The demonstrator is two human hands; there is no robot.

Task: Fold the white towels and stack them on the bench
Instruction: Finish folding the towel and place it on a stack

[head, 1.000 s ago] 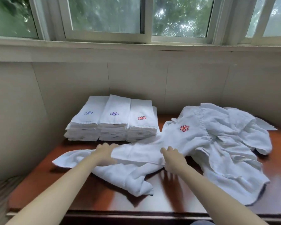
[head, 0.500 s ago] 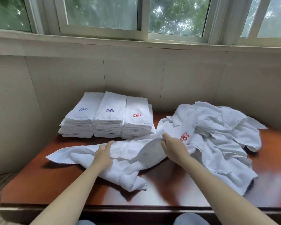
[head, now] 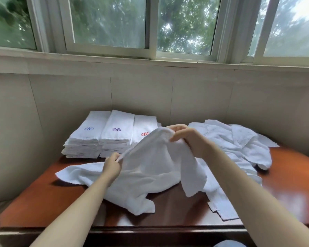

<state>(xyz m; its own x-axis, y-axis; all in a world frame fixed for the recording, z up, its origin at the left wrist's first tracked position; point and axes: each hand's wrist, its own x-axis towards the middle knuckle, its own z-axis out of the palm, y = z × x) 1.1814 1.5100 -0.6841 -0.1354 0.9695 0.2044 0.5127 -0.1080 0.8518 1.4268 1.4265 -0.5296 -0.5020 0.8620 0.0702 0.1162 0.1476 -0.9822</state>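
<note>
A white towel (head: 150, 168) hangs between my hands above the red-brown bench (head: 43, 198), its lower part still lying crumpled on the wood. My left hand (head: 112, 164) pinches one edge low on the left. My right hand (head: 185, 138) grips the towel's top, raised higher. Three stacks of folded white towels (head: 96, 138) with small embroidered flowers stand at the back left. A heap of unfolded white towels (head: 239, 148) lies at the right.
A beige wall (head: 141, 93) closes the back and left of the bench, with windows (head: 105, 24) above it. Bare wood shows at the bench's front left and at the far right (head: 292, 184). The front edge (head: 132, 230) runs close below my forearms.
My right hand has lifted the towel's end up off the heap, and the left hand has taken hold of its edge. The red flower on that towel is out of sight.
</note>
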